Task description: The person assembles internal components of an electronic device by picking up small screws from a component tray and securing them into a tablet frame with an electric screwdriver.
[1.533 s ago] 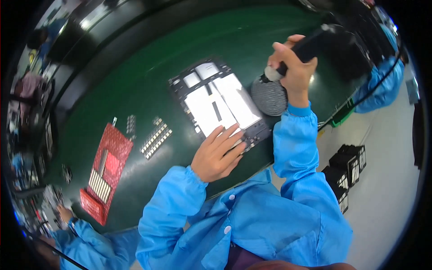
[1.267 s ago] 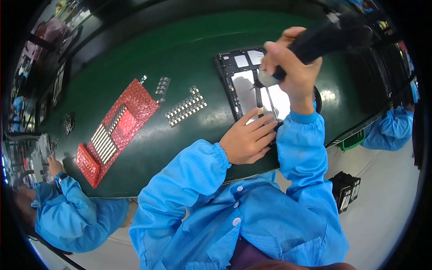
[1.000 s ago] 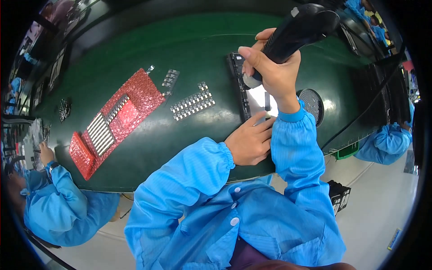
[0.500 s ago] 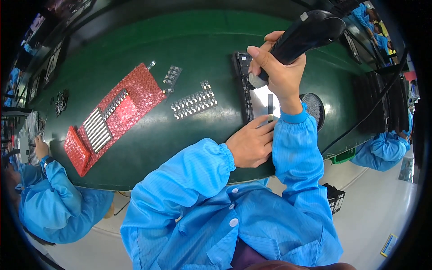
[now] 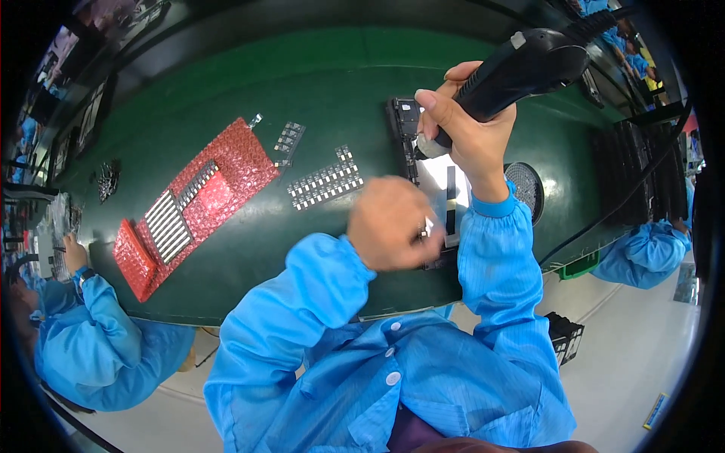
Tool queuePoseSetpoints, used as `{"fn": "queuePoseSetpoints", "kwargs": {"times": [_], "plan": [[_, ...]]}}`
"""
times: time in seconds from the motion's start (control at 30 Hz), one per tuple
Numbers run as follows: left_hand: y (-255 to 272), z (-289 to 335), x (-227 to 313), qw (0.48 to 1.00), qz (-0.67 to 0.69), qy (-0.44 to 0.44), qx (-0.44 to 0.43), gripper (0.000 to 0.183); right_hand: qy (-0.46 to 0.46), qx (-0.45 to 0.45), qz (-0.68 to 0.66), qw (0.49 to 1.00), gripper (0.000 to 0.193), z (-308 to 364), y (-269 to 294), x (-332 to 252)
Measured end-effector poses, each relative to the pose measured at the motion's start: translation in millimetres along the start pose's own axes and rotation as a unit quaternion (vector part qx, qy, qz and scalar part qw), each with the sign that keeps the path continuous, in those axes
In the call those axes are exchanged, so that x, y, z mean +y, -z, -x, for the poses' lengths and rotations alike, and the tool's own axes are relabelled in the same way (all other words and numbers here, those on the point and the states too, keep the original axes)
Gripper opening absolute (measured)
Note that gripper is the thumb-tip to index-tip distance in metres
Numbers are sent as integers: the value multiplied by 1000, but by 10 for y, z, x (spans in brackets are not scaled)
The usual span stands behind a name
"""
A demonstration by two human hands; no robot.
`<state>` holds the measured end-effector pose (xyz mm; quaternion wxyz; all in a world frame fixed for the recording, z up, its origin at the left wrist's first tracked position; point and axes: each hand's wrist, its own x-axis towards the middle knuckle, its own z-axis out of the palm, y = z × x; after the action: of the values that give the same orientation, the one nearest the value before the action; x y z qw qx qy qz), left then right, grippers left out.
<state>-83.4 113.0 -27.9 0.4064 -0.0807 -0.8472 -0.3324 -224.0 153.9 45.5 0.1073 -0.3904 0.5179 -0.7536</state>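
My right hand is wrapped round a black corded electric screwdriver. The tool slants down to the left, and its pale nose is over the black frame. A bright white panel with a dark strip lies in that frame, partly hidden by my right hand and sleeve. Beside the frame's near left edge is my left hand, smeared by motion. A small black-and-white bit shows at its fingers; whether they hold it, I cannot tell. Small dark parts with white patches lie in rows left of the frame.
Red bubble wrap carries a tray of metallic strips. More small parts and a dark cluster lie on the green table. A round dark mesh dish stands right of my forearm, near a black cable. Co-workers sit both sides.
My left hand has lifted off the near part of the panel and moved left and slightly up. The screwdriver has shifted slightly down and right, still in my right hand.
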Motion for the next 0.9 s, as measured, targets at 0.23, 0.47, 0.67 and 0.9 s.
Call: {"fn": "queuePoseSetpoints", "kwargs": {"times": [0.23,0.47,0.67,0.9], "plan": [[81,-23,-259,974,-12,222,42,22,3,-27,-14,1000,28,28,-71,-49],[63,-37,-256,972,-13,228,48,13,-22,-34,-24,999,28,66,-100,-79],[49,-26,-270,971,2,234,48,10,-4,-64,8,998,34,78,-83,-90],[68,-37,-264,967,16,250,43,10,-1,-69,-2,998,33,79,-103,-73]]}}
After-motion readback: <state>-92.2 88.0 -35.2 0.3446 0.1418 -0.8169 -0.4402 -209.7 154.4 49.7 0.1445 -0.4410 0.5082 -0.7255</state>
